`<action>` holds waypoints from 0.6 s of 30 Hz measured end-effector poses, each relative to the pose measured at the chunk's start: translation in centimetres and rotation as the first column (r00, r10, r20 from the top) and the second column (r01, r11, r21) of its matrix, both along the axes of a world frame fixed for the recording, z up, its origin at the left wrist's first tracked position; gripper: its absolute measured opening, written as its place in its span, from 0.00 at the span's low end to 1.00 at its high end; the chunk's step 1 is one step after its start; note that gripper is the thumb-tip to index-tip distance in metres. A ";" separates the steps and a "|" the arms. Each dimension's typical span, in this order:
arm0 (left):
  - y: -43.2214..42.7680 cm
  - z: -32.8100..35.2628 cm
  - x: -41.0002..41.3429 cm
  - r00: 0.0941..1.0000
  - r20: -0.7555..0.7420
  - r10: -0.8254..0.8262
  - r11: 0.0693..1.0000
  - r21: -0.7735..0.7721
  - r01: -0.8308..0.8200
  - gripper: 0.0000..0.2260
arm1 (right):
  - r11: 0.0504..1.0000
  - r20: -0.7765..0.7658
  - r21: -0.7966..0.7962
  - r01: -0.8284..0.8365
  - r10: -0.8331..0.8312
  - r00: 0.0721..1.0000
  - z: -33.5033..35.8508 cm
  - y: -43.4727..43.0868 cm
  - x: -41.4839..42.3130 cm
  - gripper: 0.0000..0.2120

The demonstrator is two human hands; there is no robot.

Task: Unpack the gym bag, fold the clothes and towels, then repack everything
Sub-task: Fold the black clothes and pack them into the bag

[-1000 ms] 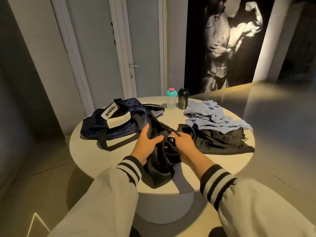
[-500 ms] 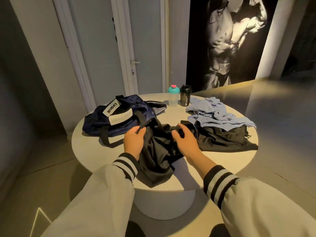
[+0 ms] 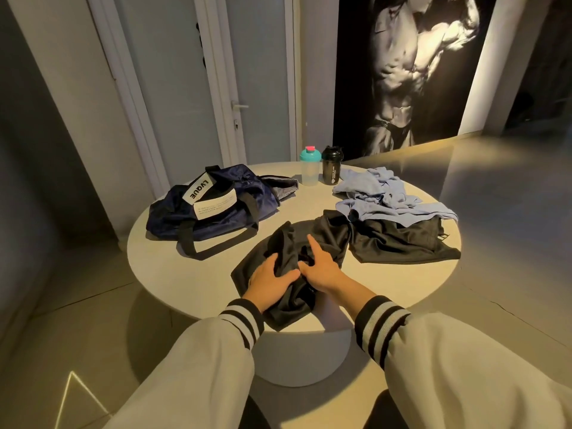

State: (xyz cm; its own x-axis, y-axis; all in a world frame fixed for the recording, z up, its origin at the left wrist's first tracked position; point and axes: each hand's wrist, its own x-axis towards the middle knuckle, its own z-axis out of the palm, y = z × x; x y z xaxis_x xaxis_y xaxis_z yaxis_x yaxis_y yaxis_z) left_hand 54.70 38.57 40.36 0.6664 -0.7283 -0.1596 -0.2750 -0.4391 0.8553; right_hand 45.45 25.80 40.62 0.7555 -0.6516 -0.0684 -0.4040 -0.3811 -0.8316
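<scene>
Two hands meet on the black garment (image 3: 288,243) at the round table's (image 3: 185,274) near edge, where its hem reaches the rim. Bare tabletop lies on both sides of it. The left hand (image 3: 269,278) presses flat; the right hand (image 3: 325,270) stretches a forefinger, and I cannot tell whether it grips. The cloth is crumpled and glossy. The navy gym bag (image 3: 216,218) sits at the far-left edge.

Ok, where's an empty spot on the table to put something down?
Bare table shows at the front left, between the gym bag and the near edge, left of the crumpled black garment. Another patch lies front right, below the spread black garment. A smaller one sits before the two bottles. The back right is crowded with blue clothes.
</scene>
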 end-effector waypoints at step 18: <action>3.0 11.7 -1.9 0.983 -0.023 0.181 0.867 -0.468 -0.171 0.08 | 0.967 0.493 0.215 0.138 -0.229 0.839 9.4 4.6 -3.2 0.07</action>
State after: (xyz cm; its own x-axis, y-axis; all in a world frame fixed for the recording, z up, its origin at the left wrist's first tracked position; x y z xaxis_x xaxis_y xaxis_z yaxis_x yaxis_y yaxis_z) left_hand 52.80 41.56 52.01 0.7900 -0.5847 0.1845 -0.2507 -0.0334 0.9675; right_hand 42.29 30.36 50.01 0.5801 -0.7956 0.1745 0.0459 -0.1820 -0.9822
